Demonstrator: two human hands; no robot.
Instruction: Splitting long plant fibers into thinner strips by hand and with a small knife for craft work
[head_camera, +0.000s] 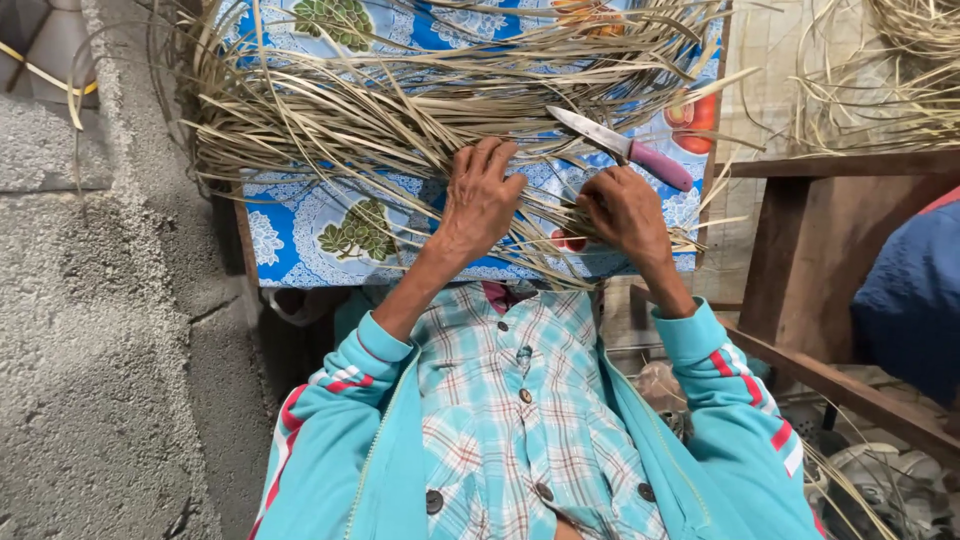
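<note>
The left hand (480, 200) lies open-fingered on the strips (400, 120), probably light, springy and best taken near their ends, while beside it the right hand (625, 210) grips a knife (620, 147).

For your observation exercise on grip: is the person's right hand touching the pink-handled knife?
Touching. The head view shows the right hand closed around the lower end of the knife, whose pink handle and blade stick out above the fingers.

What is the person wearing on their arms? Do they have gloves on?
No gloves: the left hand and right hand are bare. Both arms are in a turquoise jacket with red and white stripes down the sleeves, pushed up a little at the wrists. It hangs open over a checked button shirt.
</note>
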